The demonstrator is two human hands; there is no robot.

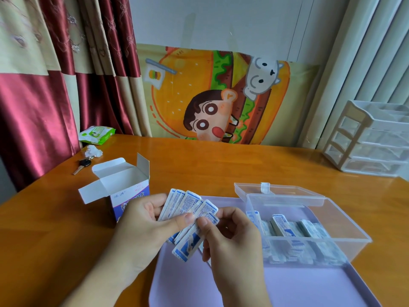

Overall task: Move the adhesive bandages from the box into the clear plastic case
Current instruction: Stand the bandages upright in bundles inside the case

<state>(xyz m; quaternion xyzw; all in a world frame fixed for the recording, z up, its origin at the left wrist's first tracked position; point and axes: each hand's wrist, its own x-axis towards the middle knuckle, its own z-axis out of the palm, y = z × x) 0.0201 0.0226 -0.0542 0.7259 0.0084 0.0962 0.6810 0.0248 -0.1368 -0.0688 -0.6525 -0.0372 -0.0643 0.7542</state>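
Centrally, both hands hold a fanned stack of bandages (188, 209) above a lilac tray (298, 289): the left hand (143, 220) grips it, the right hand (230, 231) pinches one strip. Right of them on the tray, the open case (345, 220) holds rows of bandages. Left, the box (124, 191) stands with flaps up on a table (221, 165), bare wood behind it.

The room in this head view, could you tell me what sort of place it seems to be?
Probably a home, perhaps a bedroom or study. A wooden table stands against red and cream curtains, a cartoon burger cloth hangs behind it, and a small plastic drawer unit sits at its far right.
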